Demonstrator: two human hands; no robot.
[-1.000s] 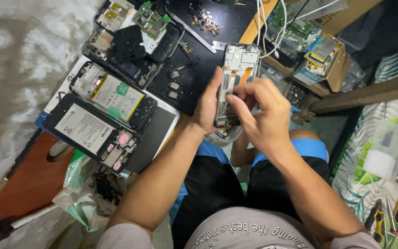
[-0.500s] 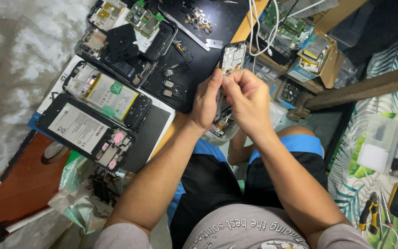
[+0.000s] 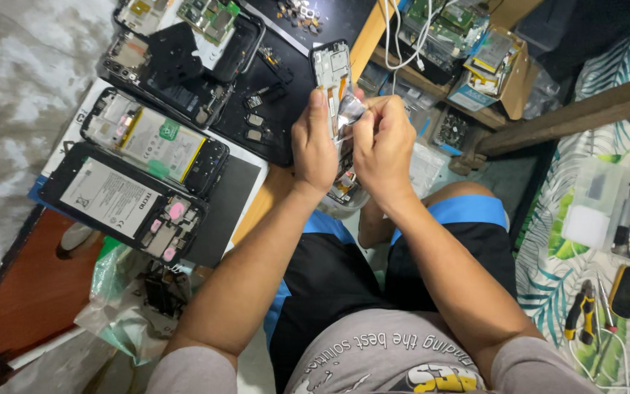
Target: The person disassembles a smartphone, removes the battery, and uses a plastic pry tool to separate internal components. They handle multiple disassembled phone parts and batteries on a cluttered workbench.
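1. Our left hand [image 3: 313, 142] and right hand [image 3: 383, 146] are raised side by side above our lap, knuckles up.
2. Phone frame [image 3: 333, 73]: dark, stripped, upright, a silvery foil strip [image 3: 349, 111] at its middle.
3. Left fingers are clamped on the frame's lower edge; right fingertips [image 3: 366, 109] are pinched together on the strip, beside the frame.

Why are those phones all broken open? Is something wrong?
Two black phones lie on the table with their backs off, batteries and circuit parts showing. The left hand holds a bare phone frame; the right hand pinches a silvery strip.
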